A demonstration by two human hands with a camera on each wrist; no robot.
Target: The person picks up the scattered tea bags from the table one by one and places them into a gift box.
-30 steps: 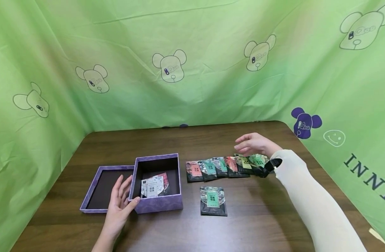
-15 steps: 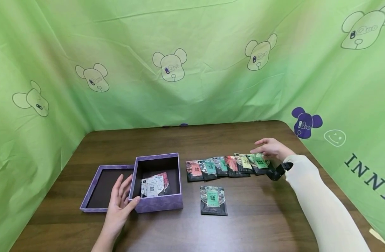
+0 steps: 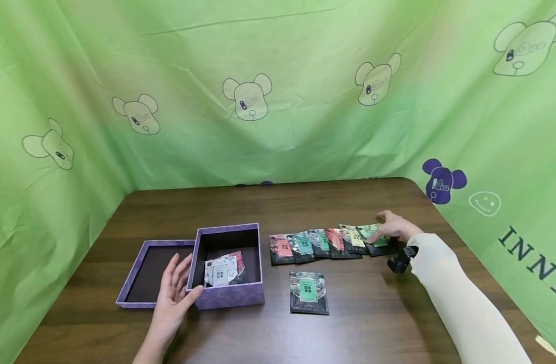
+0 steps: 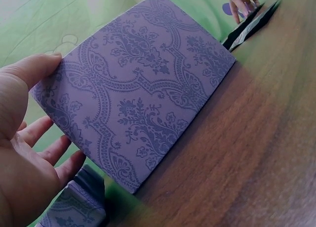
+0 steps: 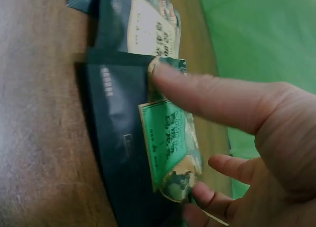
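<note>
right hand [image 3: 393, 230] just dropped onto the last green packet [image 5: 168, 143], right of center, fingers pinching it | left hand [image 3: 173, 298] still flat-fingered against the purple box [image 3: 229, 296] | looks like pickup's starting

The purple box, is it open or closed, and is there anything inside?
Open. The purple patterned cardboard box has no lid on; its lid lies beside it. Inside lie a few packets, so it is not empty.
</note>
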